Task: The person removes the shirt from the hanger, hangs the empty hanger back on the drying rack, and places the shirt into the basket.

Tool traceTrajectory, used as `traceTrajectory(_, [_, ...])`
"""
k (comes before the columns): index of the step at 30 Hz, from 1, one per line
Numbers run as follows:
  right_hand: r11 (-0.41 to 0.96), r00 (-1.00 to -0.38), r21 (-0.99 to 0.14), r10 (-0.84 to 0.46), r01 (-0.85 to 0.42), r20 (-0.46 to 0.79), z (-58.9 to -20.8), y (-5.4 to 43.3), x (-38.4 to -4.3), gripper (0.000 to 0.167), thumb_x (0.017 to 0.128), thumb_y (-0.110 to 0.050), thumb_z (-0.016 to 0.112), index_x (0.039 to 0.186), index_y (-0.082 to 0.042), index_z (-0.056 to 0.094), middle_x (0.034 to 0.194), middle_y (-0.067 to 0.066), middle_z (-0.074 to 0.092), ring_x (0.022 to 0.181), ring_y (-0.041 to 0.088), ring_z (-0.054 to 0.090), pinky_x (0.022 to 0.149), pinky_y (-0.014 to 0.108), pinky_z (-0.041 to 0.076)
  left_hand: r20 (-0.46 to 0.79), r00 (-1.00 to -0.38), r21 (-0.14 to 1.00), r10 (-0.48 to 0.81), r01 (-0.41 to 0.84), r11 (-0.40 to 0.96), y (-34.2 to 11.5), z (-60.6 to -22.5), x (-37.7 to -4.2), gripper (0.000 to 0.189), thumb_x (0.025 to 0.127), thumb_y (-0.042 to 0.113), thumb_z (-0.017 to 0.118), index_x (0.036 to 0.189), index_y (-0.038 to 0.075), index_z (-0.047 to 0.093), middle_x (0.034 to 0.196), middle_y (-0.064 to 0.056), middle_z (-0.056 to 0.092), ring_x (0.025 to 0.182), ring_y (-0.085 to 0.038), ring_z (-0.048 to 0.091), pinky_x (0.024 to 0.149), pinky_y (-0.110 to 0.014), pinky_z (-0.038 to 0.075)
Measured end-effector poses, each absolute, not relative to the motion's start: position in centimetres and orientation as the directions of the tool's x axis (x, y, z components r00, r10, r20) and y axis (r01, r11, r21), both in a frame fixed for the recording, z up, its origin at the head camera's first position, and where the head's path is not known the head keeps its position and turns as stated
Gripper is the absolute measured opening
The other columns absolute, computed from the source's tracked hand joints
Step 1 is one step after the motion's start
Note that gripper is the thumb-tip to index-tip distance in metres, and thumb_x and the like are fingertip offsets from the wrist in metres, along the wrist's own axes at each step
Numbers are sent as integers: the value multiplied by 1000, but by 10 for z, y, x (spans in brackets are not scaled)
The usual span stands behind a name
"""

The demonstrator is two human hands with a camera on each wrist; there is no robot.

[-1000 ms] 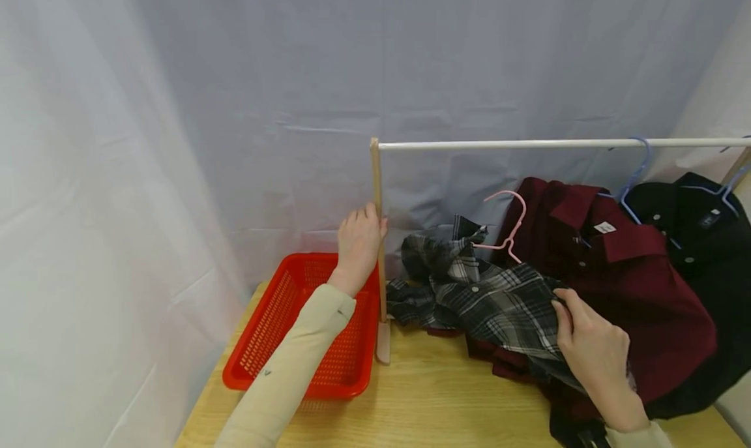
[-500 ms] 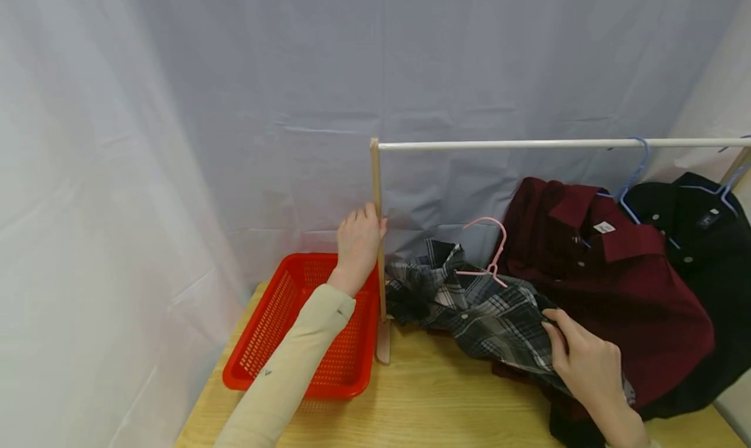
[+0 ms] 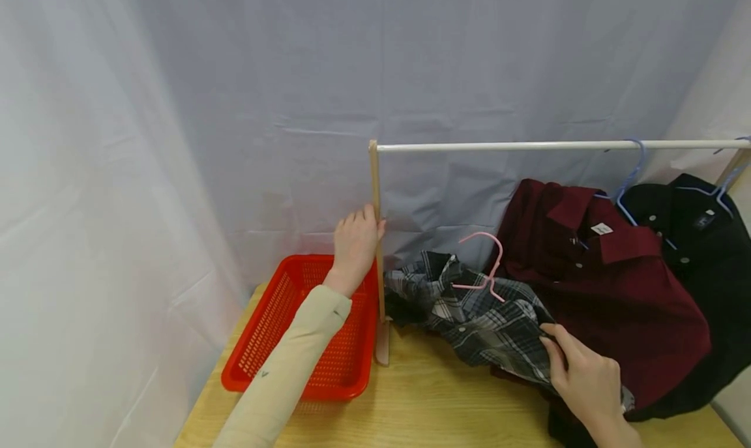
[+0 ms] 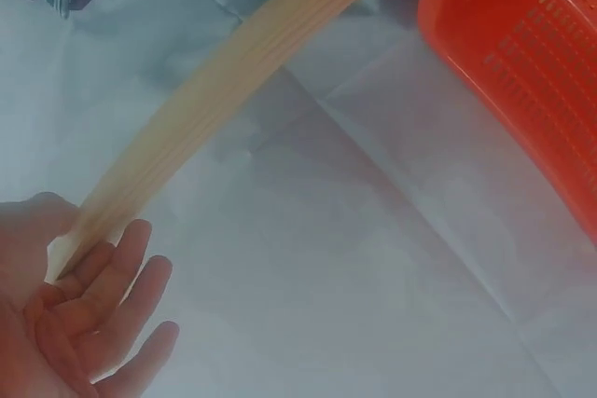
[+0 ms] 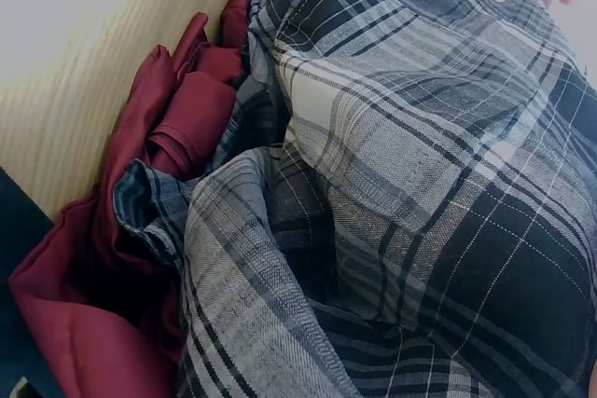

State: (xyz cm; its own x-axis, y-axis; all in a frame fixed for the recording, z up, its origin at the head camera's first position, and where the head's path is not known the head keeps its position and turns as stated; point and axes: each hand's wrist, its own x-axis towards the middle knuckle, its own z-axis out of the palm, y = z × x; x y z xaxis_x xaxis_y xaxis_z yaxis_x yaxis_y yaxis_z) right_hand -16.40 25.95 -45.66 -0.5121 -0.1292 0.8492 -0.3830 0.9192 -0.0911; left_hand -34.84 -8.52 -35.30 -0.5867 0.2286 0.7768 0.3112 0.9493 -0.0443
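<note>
Nearest in, the right hand (image 3: 587, 377) pinches an edge of the plaid shirt (image 3: 484, 337) between thumb and fingers, seemingly to control that side while the shirt slumps in folds over the table (image 3: 446, 402), pink hanger (image 3: 491, 280) poking up. Farther back, the left hand (image 3: 355, 244) curls round the wooden post (image 3: 375, 180), outer fingers loose, likely bracing the white rail (image 3: 499, 147) above.

Basket (image 3: 337, 392) left on table (image 3: 446, 396), shirts (image 3: 484, 334) right

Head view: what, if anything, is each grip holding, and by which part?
The left grip holds the wooden rack post partway up. The right grip pinches the plaid shirt at its image-right edge; whether that is shoulder or sleeve is unclear.
</note>
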Motion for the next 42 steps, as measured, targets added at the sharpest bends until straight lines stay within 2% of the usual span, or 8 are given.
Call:
traceTrajectory(6, [920,-506,-89,-127,-381,853,-459,260,-163,57,109,-50,33,99,-9,72,75,7,74,39,-3,26,35,20,20,755,-613,-32,234,321,946,-91,-354,-341,34,97,38,69,91,5,64,76,-10,69,70,-26,67,64,-37,55])
traceTrajectory(9, [921,-508,-95,-120,-378,853,-460,261,-162,57,109,-50,33,99,-9,72,75,8,74,38,0,30,35,21,21,765,-588,-37,262,366,930,-92,-358,-336,30,98,35,69,90,6,67,78,-9,71,70,-26,66,63,-37,54])
traceTrajectory(14, [920,-511,-104,-114,-378,852,-461,262,-161,58,109,-50,33,100,-9,72,77,8,74,36,4,35,35,21,22,783,-499,-112,370,473,874,-86,-372,-326,20,97,27,71,91,8,71,84,-7,74,74,-24,67,64,-36,55])
traceTrajectory(22, [923,-527,-106,-114,-370,842,-460,262,-162,59,109,-51,32,100,-9,72,75,8,74,39,-5,25,35,18,20,676,-380,-265,631,675,689,-71,-399,-312,21,97,34,70,101,14,72,96,-2,73,90,-19,68,85,-35,56])
traceTrajectory(26, [924,-532,-109,-111,-366,839,-461,262,-162,59,109,-52,32,100,-9,72,77,8,74,39,-6,23,36,18,19,590,-369,-277,718,743,609,-64,-411,-308,27,99,38,65,111,15,72,104,0,73,99,-18,67,97,-35,51])
traceTrajectory(29, [924,-531,-103,-119,-369,839,-462,263,-163,59,109,-51,32,100,-9,72,77,7,74,40,-8,21,36,17,18,544,-380,-267,748,767,583,-60,-420,-305,24,101,37,62,109,16,70,100,1,72,98,-17,67,102,-35,48])
traceTrajectory(35, [922,-527,-79,-145,-379,838,-463,263,-165,57,109,-51,33,99,-10,73,77,6,74,42,-11,16,36,16,16,554,-361,-277,750,770,574,-60,-434,-304,18,101,36,62,98,18,64,80,3,61,77,-12,66,89,-33,52])
traceTrajectory(42, [925,-484,-53,-148,-376,862,-460,265,-166,57,109,-50,35,95,-10,73,72,6,73,42,-12,13,35,17,14,583,-354,-250,731,778,576,-61,-437,-303,19,100,36,64,97,17,62,76,3,57,68,-10,61,74,-30,51])
